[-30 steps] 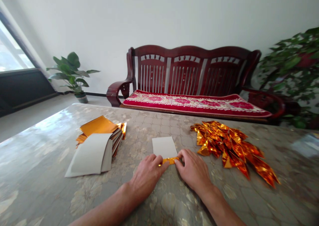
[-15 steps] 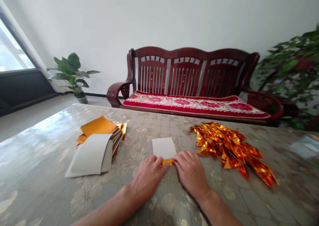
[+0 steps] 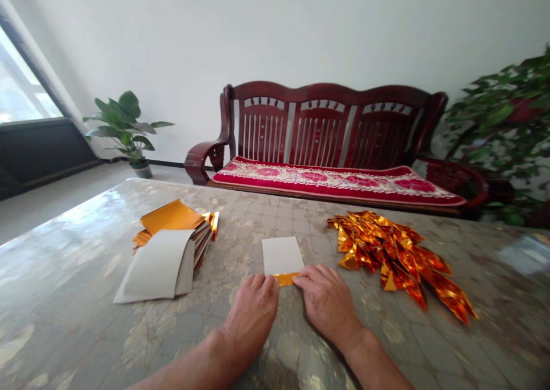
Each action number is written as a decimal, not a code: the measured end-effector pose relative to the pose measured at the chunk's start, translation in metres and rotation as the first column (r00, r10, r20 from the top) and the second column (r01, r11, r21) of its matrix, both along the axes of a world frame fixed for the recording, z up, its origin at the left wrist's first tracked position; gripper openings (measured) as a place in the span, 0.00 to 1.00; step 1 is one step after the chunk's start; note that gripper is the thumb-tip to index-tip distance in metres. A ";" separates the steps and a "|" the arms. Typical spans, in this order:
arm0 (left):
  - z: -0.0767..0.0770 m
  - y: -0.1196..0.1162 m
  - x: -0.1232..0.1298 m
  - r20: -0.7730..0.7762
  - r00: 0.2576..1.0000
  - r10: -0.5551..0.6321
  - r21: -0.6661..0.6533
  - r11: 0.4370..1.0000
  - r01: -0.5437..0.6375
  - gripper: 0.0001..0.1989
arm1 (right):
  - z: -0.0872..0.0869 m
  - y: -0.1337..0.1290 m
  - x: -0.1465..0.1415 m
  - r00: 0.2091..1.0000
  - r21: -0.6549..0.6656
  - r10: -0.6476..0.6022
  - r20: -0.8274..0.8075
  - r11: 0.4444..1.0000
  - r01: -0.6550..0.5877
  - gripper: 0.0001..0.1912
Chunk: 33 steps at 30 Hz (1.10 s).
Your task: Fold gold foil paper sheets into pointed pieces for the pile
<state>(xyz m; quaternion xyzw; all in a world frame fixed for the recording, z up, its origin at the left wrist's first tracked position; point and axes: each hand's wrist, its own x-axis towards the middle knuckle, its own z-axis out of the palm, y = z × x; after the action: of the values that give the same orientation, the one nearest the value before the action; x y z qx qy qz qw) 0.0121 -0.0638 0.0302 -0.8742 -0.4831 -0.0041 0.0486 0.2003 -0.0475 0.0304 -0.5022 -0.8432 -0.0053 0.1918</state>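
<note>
A sheet of foil paper (image 3: 282, 255) lies on the table with its pale back up. Its near edge is turned over into a narrow gold strip (image 3: 285, 279). My left hand (image 3: 255, 304) is closed at the left end of that strip, its thumb largely out of sight. At the right end, my right hand (image 3: 325, 295) pinches the strip between bent fingers and thumb. The middle of the gold fold shows between both hands, flat and straight.
Left on the patterned tabletop (image 3: 240, 241) is a loose stack of foil sheets (image 3: 154, 270), some gold side up. A heap of folded gold foil pieces (image 3: 395, 247) lies right. Beyond it is a clear plastic bag (image 3: 526, 255). A wooden bench (image 3: 318, 126) stands behind the table.
My left hand has shifted slightly left and down, and its thumb no longer lies across the fold. More of the gold strip shows, looking flatter. My right hand has barely moved.
</note>
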 end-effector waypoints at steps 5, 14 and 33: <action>0.006 -0.007 -0.001 -0.049 0.998 0.048 0.005 0.999 -0.047 0.11 | 0.003 0.002 0.005 0.998 0.004 -0.048 0.030 0.999 0.048 0.16; -0.003 -0.011 -0.001 -0.037 0.998 0.059 0.036 0.998 -0.057 0.12 | -0.008 0.013 0.023 0.951 0.051 -0.294 -0.096 0.953 0.300 0.12; 0.000 -0.014 0.007 0.162 0.986 -0.028 -0.141 0.989 0.051 0.09 | -0.007 0.016 -0.004 0.940 -0.064 -0.307 -0.148 0.952 0.301 0.08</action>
<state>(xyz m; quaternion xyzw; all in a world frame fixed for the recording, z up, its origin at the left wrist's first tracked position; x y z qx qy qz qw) 0.0194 -0.0779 0.0306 -0.8816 -0.4671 -0.0399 -0.0538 0.1959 -0.0314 0.0235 -0.6289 -0.7379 0.0218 0.2439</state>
